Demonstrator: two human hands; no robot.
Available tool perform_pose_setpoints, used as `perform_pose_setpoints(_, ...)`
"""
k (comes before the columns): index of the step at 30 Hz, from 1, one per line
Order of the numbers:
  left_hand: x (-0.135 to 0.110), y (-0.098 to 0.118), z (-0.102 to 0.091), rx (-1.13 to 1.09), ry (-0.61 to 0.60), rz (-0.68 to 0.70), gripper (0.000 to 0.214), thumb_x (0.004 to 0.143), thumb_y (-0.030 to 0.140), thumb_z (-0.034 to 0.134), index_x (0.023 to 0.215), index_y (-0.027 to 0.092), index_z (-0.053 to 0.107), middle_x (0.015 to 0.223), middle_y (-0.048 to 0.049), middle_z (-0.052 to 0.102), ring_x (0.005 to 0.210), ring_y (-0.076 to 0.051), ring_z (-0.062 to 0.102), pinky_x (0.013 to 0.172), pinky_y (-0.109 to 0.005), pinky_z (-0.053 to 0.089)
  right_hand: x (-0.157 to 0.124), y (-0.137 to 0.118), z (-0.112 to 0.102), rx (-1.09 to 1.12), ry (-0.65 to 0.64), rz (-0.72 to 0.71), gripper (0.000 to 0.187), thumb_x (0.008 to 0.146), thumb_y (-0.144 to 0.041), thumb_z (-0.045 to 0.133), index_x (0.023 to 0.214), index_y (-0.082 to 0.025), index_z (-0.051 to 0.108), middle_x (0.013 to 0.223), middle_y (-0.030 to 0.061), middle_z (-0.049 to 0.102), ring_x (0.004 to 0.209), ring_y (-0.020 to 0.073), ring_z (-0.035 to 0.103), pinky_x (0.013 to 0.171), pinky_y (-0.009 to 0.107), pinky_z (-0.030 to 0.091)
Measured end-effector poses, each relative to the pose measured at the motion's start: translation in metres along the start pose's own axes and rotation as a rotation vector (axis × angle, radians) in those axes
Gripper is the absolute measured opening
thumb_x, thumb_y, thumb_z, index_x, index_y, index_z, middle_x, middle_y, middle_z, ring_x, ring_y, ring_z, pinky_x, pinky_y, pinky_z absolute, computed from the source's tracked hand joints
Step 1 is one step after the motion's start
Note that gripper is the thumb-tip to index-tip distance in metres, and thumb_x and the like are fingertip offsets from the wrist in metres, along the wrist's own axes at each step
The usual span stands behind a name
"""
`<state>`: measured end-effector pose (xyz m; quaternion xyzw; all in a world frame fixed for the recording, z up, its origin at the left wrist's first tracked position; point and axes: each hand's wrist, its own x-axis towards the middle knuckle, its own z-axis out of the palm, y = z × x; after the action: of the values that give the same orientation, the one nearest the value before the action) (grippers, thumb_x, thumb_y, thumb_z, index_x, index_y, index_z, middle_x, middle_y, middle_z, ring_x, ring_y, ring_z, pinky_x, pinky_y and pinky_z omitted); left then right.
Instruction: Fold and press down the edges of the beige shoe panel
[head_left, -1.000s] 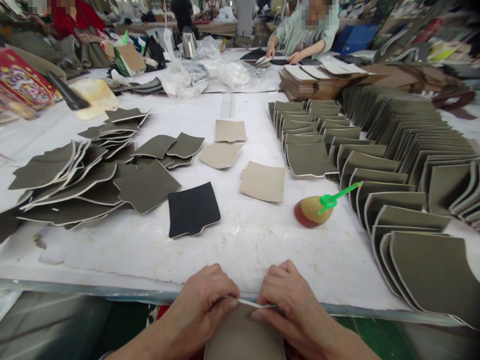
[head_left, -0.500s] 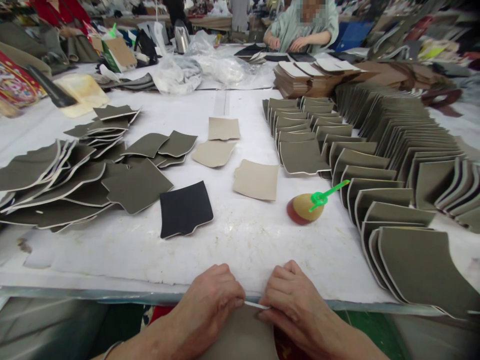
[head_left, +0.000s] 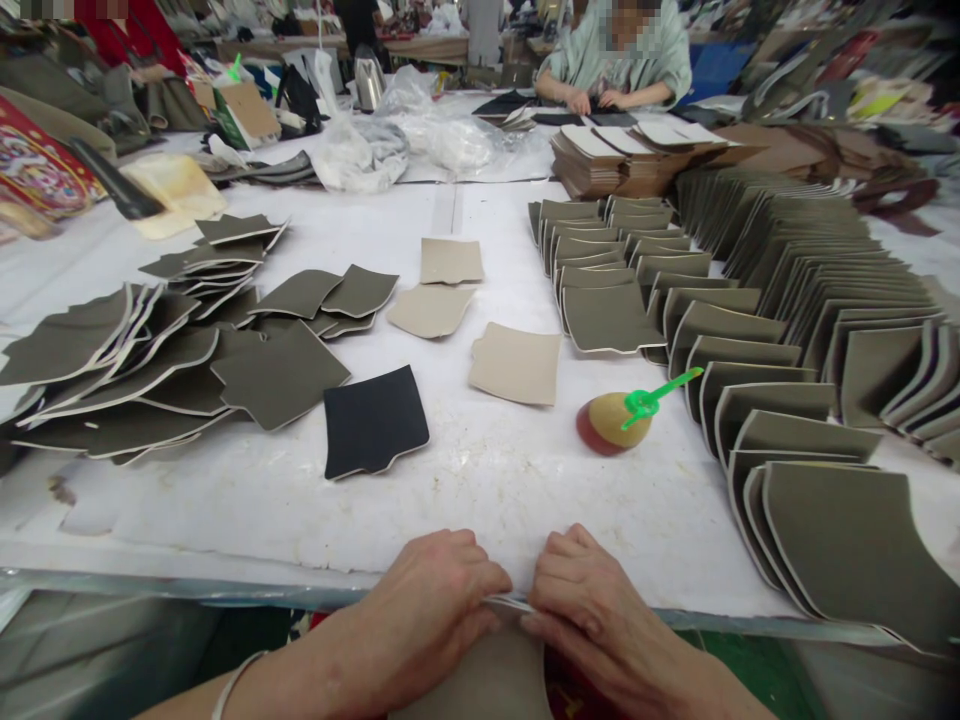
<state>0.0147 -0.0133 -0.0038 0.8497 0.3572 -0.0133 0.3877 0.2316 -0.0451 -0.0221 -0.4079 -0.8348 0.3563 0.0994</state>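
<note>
Taupe panel located at the near edge of the white-covered table, its upper edge pinched by left hand and right hand. Left fingers have shifted nearer the right, suggesting continued edge-working.

From here I see a person in a pale green shirt on the far side, bent over some dark material. Left of them, crumpled clear plastic bags lie in front of a steel kettle. Farther left stands a cardboard box; nearer, at the left edge, a red patterned package.
</note>
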Motion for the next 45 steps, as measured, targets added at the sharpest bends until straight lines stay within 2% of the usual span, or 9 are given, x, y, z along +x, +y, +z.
perform_pose_setpoints(3, 0.004, 0.002, 0.003, -0.023, -0.003, -0.038, 0.013, 0.087, 0.013, 0.056, 0.077, 0.019, 0.061, 0.080, -0.0003, 0.062, 0.078, -0.016, 0.056, 0.068, -0.027, 0.038, 0.000, -0.001, 0.001, 0.013, -0.015, 0.059, 0.014, 0.097, -0.027, 0.053, 0.084, -0.019, 0.053, 0.087, 0.0000, 0.059, 0.084, 0.0183, 0.048, 0.079, 0.036, 0.029)
perform_pose_setpoints(6, 0.003, 0.002, 0.003, -0.074, 0.003, -0.057, 0.009, 0.084, 0.012, 0.059, 0.083, 0.020, 0.064, 0.084, -0.0002, 0.063, 0.081, -0.017, 0.057, 0.071, -0.026, 0.040, 0.000, -0.004, 0.001, 0.034, -0.042, 0.113, 0.008, 0.091, -0.025, 0.062, 0.094, -0.020, 0.058, 0.093, 0.0017, 0.060, 0.089, 0.0202, 0.050, 0.082, 0.037, 0.030)
perform_pose_setpoints(9, 0.000, 0.001, 0.002, -0.080, 0.007, -0.058, 0.009, 0.084, 0.012, 0.060, 0.084, 0.020, 0.064, 0.084, 0.0001, 0.064, 0.081, -0.017, 0.057, 0.071, -0.026, 0.040, 0.001, -0.007, 0.001, 0.028, -0.057, 0.122, 0.001, 0.092, -0.021, 0.059, 0.092, -0.020, 0.059, 0.093, 0.0015, 0.060, 0.089, 0.0203, 0.050, 0.082, 0.037, 0.030)
perform_pose_setpoints(18, 0.001, -0.003, 0.013, -0.026, 0.047, -0.023, 0.016, 0.088, 0.013, 0.051, 0.075, 0.018, 0.059, 0.077, -0.0010, 0.063, 0.073, -0.016, 0.056, 0.066, -0.026, 0.038, 0.010, -0.012, 0.013, -0.084, -0.027, 0.032, 0.022, 0.100, -0.021, 0.041, 0.081, -0.018, 0.054, 0.082, 0.0010, 0.060, 0.076, 0.0172, 0.049, 0.073, 0.035, 0.028)
perform_pose_setpoints(28, 0.004, 0.000, -0.002, -0.134, 0.008, -0.014, 0.026, 0.092, 0.023, 0.052, 0.068, 0.017, 0.059, 0.072, -0.0010, 0.064, 0.073, -0.015, 0.058, 0.068, -0.024, 0.039, 0.008, -0.008, 0.013, 0.008, 0.018, -0.002, 0.033, 0.104, -0.031, 0.034, 0.077, -0.020, 0.051, 0.077, -0.0020, 0.059, 0.076, 0.0150, 0.050, 0.077, 0.034, 0.029)
perform_pose_setpoints(32, -0.001, -0.002, -0.016, -0.289, -0.030, -0.105, 0.010, 0.085, 0.025, 0.061, 0.087, 0.021, 0.069, 0.084, 0.0001, 0.069, 0.080, -0.016, 0.060, 0.071, -0.024, 0.040, 0.006, -0.005, 0.010, 0.074, 0.066, 0.037, 0.033, 0.103, -0.031, 0.037, 0.076, -0.020, 0.053, 0.076, -0.0025, 0.058, 0.076, 0.0145, 0.051, 0.079, 0.034, 0.029)
perform_pose_setpoints(34, -0.005, -0.003, -0.019, -0.333, -0.009, -0.162, 0.013, 0.080, 0.024, 0.064, 0.091, 0.021, 0.069, 0.085, 0.0010, 0.069, 0.080, -0.016, 0.059, 0.069, -0.024, 0.038, 0.006, -0.006, 0.009, 0.082, 0.082, 0.053, 0.029, 0.102, -0.029, 0.038, 0.081, -0.021, 0.055, 0.080, -0.0014, 0.058, 0.078, 0.0156, 0.051, 0.080, 0.034, 0.030)
perform_pose_setpoints(38, -0.006, -0.005, -0.016, -0.395, 0.028, -0.155, 0.014, 0.083, 0.024, 0.058, 0.071, 0.016, 0.062, 0.067, 0.0033, 0.059, 0.068, -0.013, 0.051, 0.063, -0.023, 0.033, 0.011, -0.010, 0.012, 0.036, 0.064, 0.042, 0.020, 0.100, -0.024, 0.041, 0.087, -0.021, 0.055, 0.088, 0.0020, 0.059, 0.084, 0.0188, 0.050, 0.079, 0.035, 0.032)
perform_pose_setpoints(45, 0.002, -0.004, -0.010, -0.430, 0.065, -0.144, 0.034, 0.086, 0.029, 0.054, 0.056, 0.016, 0.044, 0.054, 0.0061, 0.034, 0.057, -0.009, 0.033, 0.054, -0.024, 0.023, 0.019, -0.009, 0.018, 0.061, 0.110, 0.068, 0.035, 0.102, -0.029, 0.034, 0.070, -0.020, 0.044, 0.073, -0.0015, 0.054, 0.074, 0.0159, 0.050, 0.078, 0.035, 0.032)
